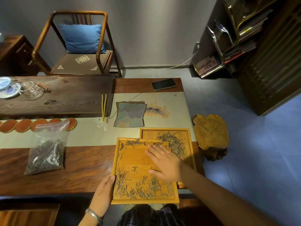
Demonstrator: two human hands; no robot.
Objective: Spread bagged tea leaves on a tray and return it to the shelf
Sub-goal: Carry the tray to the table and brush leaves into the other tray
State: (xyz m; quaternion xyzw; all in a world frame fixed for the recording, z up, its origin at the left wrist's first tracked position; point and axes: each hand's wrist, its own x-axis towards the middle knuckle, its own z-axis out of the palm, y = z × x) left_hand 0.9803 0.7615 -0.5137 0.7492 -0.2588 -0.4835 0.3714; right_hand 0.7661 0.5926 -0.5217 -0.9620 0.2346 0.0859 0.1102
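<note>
A wooden tray [130, 162] sits at the near edge of the table [81, 167], its near rim hanging slightly past that edge. Its far right corner overlaps a second wooden tray [187, 132] lying just beyond it. Tea leaves [143, 188] are scattered thinly over the near tray, thickest along its near side and along the far rim, with the middle mostly bare. A denser heap of leaves [172, 142] lies in the far tray.

The left hand [104, 191] holds the near tray by its left rim, its grip closed on the edge with the thumb on top. The right hand [166, 163] lies flat and open over the tray's right half, fingers spread and pointing to the far left, holding nothing.

To the left on the table lies a clear zip bag [47, 149] with dark tea leaves in its lower part. Behind it runs a row of round orange coasters [22, 125]. A phone [163, 84] rests face up at the far side of the table.
</note>
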